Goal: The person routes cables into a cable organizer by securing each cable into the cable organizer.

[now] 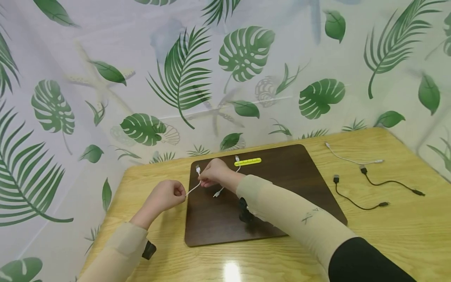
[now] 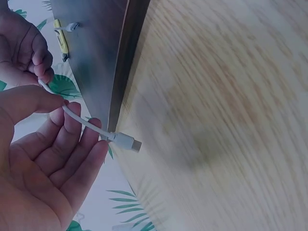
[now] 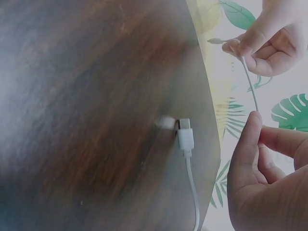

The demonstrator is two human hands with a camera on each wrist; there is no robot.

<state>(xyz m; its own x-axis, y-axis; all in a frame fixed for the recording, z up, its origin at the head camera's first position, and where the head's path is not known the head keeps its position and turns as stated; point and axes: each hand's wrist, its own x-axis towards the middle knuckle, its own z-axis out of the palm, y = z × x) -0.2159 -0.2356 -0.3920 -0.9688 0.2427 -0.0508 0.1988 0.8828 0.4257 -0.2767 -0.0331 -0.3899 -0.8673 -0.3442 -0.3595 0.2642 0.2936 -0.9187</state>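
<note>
My left hand (image 1: 168,196) pinches a white USB cable (image 1: 193,188) between thumb and fingers, close to its small plug (image 2: 126,141), which sticks out past the fingertips. Farther along the same cable, my right hand (image 1: 215,172) pinches it near the large USB plug (image 1: 198,169). Between the hands the cable runs nearly straight, above the left side of a dark brown board (image 1: 225,223). A second white cable (image 1: 225,185) lies on the board, its small plug (image 3: 186,138) below my right hand. Its other end passes over a yellow slotted cable holder (image 1: 248,161) at the board's back.
To the right of the board, another white cable (image 1: 352,161) and two black USB cables (image 1: 387,181) (image 1: 354,201) lie on the wooden table (image 1: 158,258). A leaf-patterned cloth (image 1: 267,109) hangs behind the table and along its left side.
</note>
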